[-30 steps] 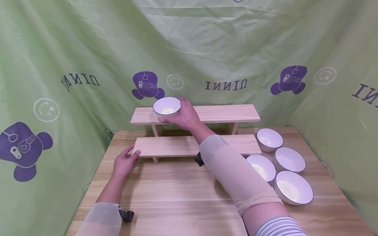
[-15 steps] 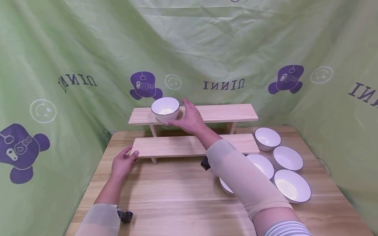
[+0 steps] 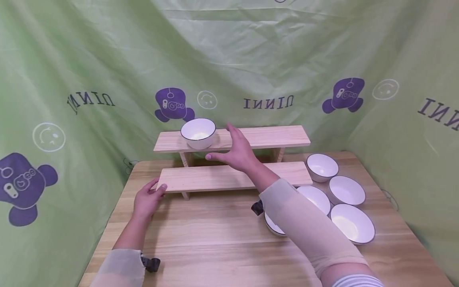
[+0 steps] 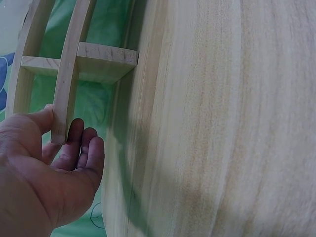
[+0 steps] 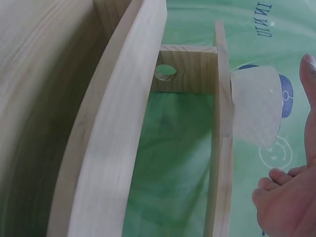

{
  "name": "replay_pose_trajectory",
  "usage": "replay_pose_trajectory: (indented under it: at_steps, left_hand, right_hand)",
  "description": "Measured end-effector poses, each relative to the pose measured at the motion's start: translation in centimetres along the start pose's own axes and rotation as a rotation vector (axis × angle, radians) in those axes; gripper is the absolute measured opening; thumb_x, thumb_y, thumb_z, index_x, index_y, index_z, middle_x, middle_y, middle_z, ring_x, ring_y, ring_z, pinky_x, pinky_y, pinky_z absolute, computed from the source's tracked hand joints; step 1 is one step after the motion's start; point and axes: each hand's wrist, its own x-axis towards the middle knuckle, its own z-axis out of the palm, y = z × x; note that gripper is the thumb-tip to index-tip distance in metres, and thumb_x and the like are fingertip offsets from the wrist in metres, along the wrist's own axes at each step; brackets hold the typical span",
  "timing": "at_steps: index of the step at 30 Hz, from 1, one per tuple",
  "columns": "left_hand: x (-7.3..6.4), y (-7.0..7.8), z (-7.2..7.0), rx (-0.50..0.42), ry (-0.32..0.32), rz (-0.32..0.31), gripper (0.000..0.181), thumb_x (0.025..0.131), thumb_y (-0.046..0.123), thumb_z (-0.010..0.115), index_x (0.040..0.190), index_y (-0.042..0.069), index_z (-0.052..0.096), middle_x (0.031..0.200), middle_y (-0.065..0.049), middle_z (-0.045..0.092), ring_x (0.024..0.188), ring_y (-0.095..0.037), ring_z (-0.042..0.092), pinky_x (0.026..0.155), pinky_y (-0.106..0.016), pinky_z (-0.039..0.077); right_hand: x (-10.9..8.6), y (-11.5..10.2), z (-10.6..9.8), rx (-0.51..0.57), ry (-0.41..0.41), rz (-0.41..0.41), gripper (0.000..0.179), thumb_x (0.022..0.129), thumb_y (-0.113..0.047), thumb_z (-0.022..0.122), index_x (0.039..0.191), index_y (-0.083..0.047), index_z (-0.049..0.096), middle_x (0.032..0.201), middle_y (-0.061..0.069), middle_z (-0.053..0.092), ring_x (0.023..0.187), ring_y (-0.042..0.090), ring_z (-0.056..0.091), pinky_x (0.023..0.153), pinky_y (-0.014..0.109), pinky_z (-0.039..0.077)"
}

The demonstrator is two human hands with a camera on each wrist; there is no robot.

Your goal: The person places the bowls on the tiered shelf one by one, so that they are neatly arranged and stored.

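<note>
A white bowl with a dark rim [image 3: 198,133] stands upright near the left end of the upper board [image 3: 269,136] of a two-tier wooden shelf. My right hand [image 3: 240,153] is just right of this bowl, thumb and fingers spread apart, with a gap between them and its side. In the right wrist view the bowl [image 5: 256,103] sits on the board's edge, away from the hand [image 5: 291,202]. My left hand [image 3: 146,201] grips the left end of the lower board [image 3: 204,178]. The left wrist view has the thumb above that board [image 4: 66,94] and the fingers underneath.
Several similar bowls stand at the table's right, among them a back bowl [image 3: 322,166] and a front bowl [image 3: 353,224]. My right forearm partly covers another bowl [image 3: 273,226]. A green printed curtain [image 3: 229,59] hangs behind and beside the wooden table [image 3: 201,247].
My right hand has let go of the bowl and drawn back to the right, leaving it on the upper board. The left hand keeps its grip on the lower board.
</note>
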Motion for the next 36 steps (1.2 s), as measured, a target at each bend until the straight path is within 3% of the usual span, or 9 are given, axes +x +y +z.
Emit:
replay_pose_trajectory:
  at_steps: [9,24,36]
  left_hand:
    - [0.2,-0.5,-0.5,0.012,0.005,-0.017,0.071,0.094,0.038,0.079,0.153,0.010,0.052,0.112,-0.015,0.071,0.091,-0.020,0.074,0.083,-0.029,0.062]
    - [0.3,-0.4,-0.4,-0.005,0.003,-0.020,0.071,0.094,0.038,0.079,0.153,0.011,0.052,0.107,-0.010,0.070,0.090,-0.019,0.073,0.082,-0.029,0.062]
    - [0.4,-0.4,-0.2,-0.019,-0.020,-0.021,0.072,0.095,0.036,0.079,0.155,0.011,0.049,0.104,-0.007,0.071,0.092,-0.019,0.073,0.085,-0.029,0.063]
  right_hand:
    - [-2.4,1.0,-0.5,-0.016,-0.011,0.018,0.137,0.062,-0.077,0.086,0.167,-0.017,0.021,0.165,0.000,0.035,0.152,0.024,0.031,0.123,0.043,0.034]
    - [-6.1,2.7,-2.2,0.014,0.022,0.059,0.131,0.062,-0.075,0.088,0.165,-0.021,0.027,0.166,-0.001,0.033,0.153,0.025,0.030,0.122,0.051,0.034]
    - [-9.2,4.3,-3.4,-0.009,0.044,0.056,0.129,0.065,-0.072,0.088,0.165,-0.016,0.028,0.167,0.004,0.032,0.152,0.028,0.032,0.122,0.052,0.034]
